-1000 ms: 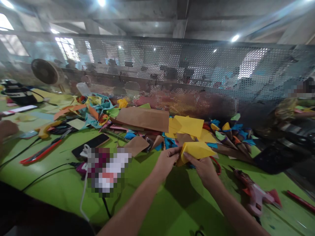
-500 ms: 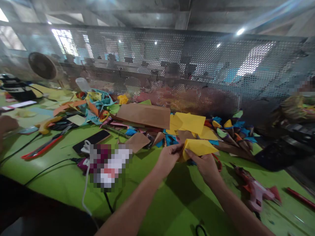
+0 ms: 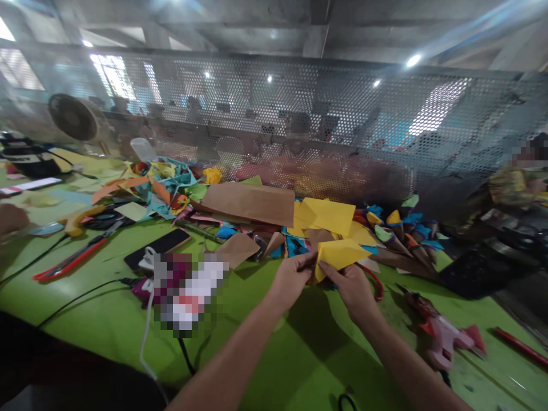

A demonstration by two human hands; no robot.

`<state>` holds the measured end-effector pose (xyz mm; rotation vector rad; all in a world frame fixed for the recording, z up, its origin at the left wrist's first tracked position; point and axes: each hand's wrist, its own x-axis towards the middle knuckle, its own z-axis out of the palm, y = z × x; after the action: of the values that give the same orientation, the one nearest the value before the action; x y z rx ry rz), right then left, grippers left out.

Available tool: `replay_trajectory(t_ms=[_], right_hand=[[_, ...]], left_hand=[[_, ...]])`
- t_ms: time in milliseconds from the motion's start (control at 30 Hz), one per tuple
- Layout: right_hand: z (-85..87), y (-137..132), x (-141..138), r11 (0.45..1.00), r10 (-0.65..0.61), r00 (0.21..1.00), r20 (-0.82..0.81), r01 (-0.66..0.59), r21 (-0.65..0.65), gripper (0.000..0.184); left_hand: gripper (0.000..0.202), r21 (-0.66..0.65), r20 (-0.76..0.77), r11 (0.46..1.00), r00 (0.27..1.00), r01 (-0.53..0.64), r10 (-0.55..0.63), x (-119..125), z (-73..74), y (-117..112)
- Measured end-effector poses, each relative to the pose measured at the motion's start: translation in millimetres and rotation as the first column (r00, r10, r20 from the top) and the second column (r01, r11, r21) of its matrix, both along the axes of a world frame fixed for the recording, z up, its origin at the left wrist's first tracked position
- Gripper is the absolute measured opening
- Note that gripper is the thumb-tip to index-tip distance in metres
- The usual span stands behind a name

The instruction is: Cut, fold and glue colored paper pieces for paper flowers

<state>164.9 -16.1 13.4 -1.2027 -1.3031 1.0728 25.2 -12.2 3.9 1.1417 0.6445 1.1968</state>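
See folded bright-yellow sheet of paper (image 3: 345, 254) held just above glossy green tabletop (image 3: 98, 319), between both hands. Pinching its left edge with thumb and index of left hand (image 3: 293, 282); can't see left fingertips well. Pressing its near face with thumb of right hand (image 3: 355, 288), fingers bent behind; can't make out how far round, hidden by paper.

Find red curved handle (image 3: 378, 285) just beside right wrist, far end out of sight. Behind paper: flat yellow sheets (image 3: 329, 216), wide brown paper sheet (image 3: 248, 202), brown paper cones with coloured tips (image 3: 413, 231), overlapping, can't count.

Right: pink glue gun (image 3: 445, 339); red pen-like stick (image 3: 520, 345), cut off by frame edge. Left: black smartphone (image 3: 156, 249), purple plastic block (image 3: 173, 279) with neighbouring part pixelated, red box cutter (image 3: 75, 261).

Far left: another person's hand (image 3: 12, 220), blurred and cut off; can't tell finger state. Can't read pale band on black container (image 3: 29, 164): too blurred. Can't make out detail behind perforated metal screen (image 3: 363, 148).
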Motion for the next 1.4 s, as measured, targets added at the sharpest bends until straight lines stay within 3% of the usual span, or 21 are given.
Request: replay_trajectory(t_ms=[167, 467, 633, 767, 900, 1133, 1267, 1400], right_hand=[[3.1, 0, -1, 1.000, 0.016, 1.000, 0.011, -0.016, 0.022, 0.044], [-7.5, 4, 3, 0.999, 0.000, 1.000, -0.019, 0.001, 0.040, 0.042], [-8.8, 3, 2, 0.999, -0.049, 0.993, -0.110, 0.049, -0.001, 0.043], [-7.1, 0, -2, 0.997, -0.019, 0.983, -0.181, 0.006, -0.072, 0.042], [-6.1, -2, -5, 0.999, -0.008, 0.976, -0.219, -0.003, -0.049, 0.041], [-13.6, -2, -5, 0.993, -0.097, 0.978, -0.183, 0.083, -0.081, 0.036], [-8.7, 0, 2, 0.993, -0.113, 0.989, -0.096, 0.111, -0.027, 0.033], [-2.5, 12, 24, 0.957, -0.209, 0.978, 0.024, 0.200, 0.211, 0.044]], left_hand=[[0.051, 0.028, -0.027, 1.000, 1.000, -0.002, 0.003, 0, -2.1, 1], [0.055, 0.082, -0.047, 0.996, 0.999, -0.022, 0.026, -1, -6.5, 2], [0.054, 0.013, 0.002, 0.997, 0.997, -0.079, 0.079, 2, -10.6, 5], [0.055, -0.061, 0.043, 0.992, 0.993, -0.111, 0.114, 3, -13.7, 7], [0.056, -0.122, 0.044, 0.984, 0.989, -0.133, 0.139, 3, -17.1, 8], [0.057, -0.147, 0.038, 0.972, 0.981, -0.185, 0.192, 5, -12.1, 6], [0.055, -0.180, 0.058, 0.961, 0.973, -0.211, 0.225, -2, -5.5, 10], [0.055, -0.217, 0.050, 0.939, 0.958, -0.266, 0.283, -13, -2.2, 14]])
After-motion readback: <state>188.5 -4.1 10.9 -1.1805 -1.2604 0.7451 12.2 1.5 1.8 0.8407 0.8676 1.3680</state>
